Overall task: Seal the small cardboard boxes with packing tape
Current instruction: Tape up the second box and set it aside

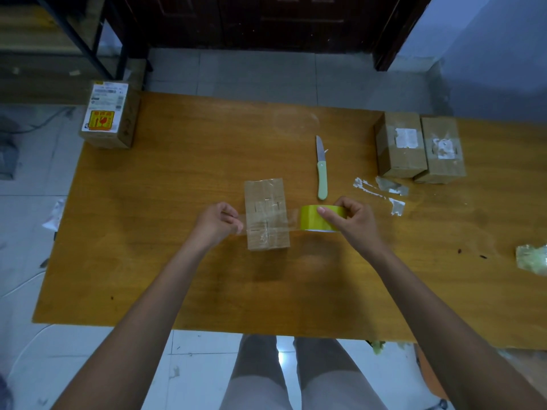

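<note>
Wooden table with four boxes, knife, tape scraps.

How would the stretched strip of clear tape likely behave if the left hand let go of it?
The tape strip looks thin and filmy, so it would probably go limp and stick to the box under it. The crumpled scraps nearby suggest it wrinkles easily. The roll, gripped by the right hand, might roll if released.

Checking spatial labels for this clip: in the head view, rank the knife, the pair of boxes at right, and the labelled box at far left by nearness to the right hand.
From the right hand:
1. Knife, just beyond it.
2. Pair of boxes, back right.
3. Labelled box, far left corner.
</note>
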